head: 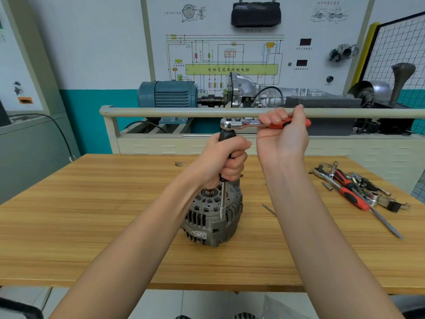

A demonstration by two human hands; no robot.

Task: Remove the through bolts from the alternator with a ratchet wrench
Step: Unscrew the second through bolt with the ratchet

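At the centre of the frame an alternator (213, 217) stands on the wooden surface (92, 226). A steel extension (223, 201) rises upright from its top edge. The left hand (224, 162) has its grip wrapped tight round the extension's black handle (226, 137). Above it, the right hand (282, 134) curls its grip round the red handle of the ratchet (232, 123), which lies level, head seated on top of the black handle. Loose tools (354, 189) lie at the right of the frame.

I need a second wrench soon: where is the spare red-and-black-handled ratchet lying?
In the head view, the spare red-and-black-handled ratchet lies in the tool pile on the right of the wooden table, right of the grey alternator.
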